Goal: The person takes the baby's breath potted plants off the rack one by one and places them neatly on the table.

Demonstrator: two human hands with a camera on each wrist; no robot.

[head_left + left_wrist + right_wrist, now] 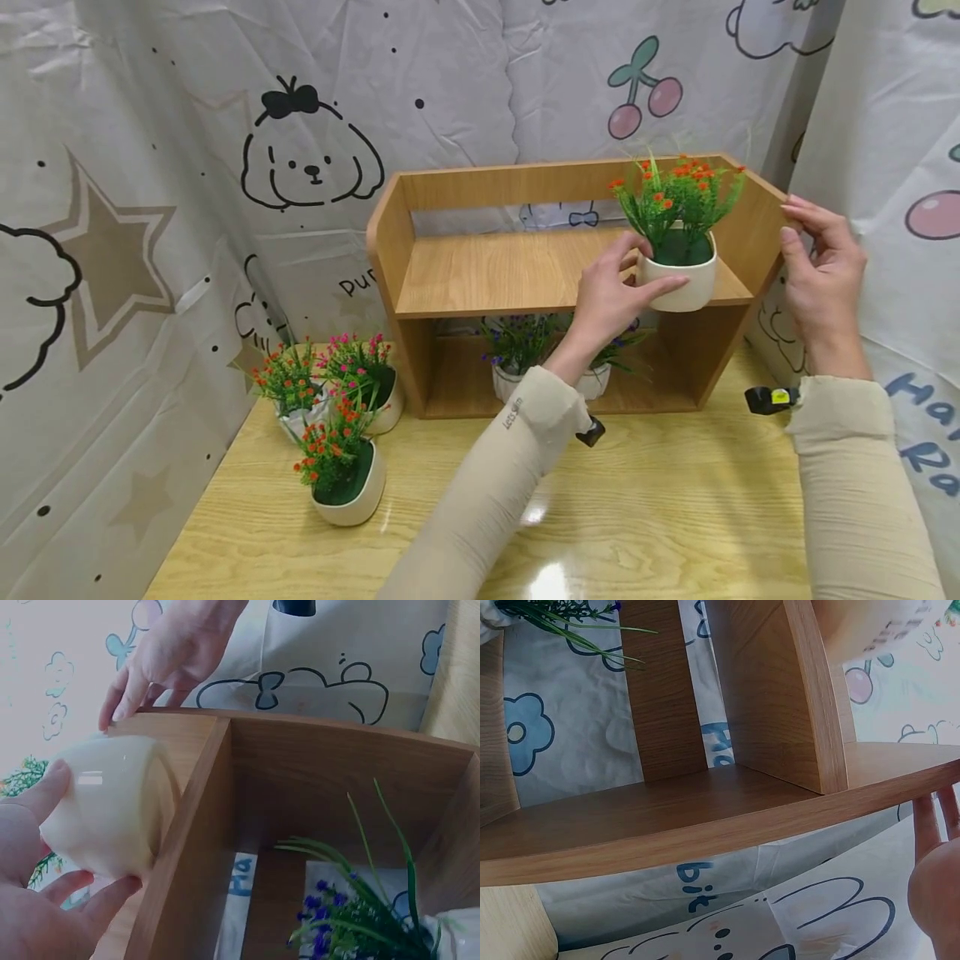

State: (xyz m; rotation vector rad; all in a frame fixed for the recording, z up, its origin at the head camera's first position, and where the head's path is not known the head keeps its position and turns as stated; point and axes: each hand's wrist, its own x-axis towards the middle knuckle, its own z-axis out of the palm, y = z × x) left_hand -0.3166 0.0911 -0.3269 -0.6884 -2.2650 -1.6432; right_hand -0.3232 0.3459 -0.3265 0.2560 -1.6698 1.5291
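Observation:
My left hand (611,292) holds a white pot (684,283) of orange-flowered greenery (678,196), thumb on the near side and fingers round the far side. The pot is at the right end of the upper board of a wooden shelf (487,271). In the left wrist view, the pot's base (161,802) is close against that board. My right hand (825,267) touches the edge of the right side panel (753,217) with its fingertips. From the right wrist, only part of that hand's fingers (928,832) shows beside the panel.
Two purple-flowered pots (510,379) stand in the lower compartment, partly hidden by my left arm. Left of the shelf, on the wooden table (637,500), are a front orange-flowered pot (352,492), a pink-flowered pot (386,404) and another orange-flowered pot (292,408). Printed cloth (465,100) hangs behind.

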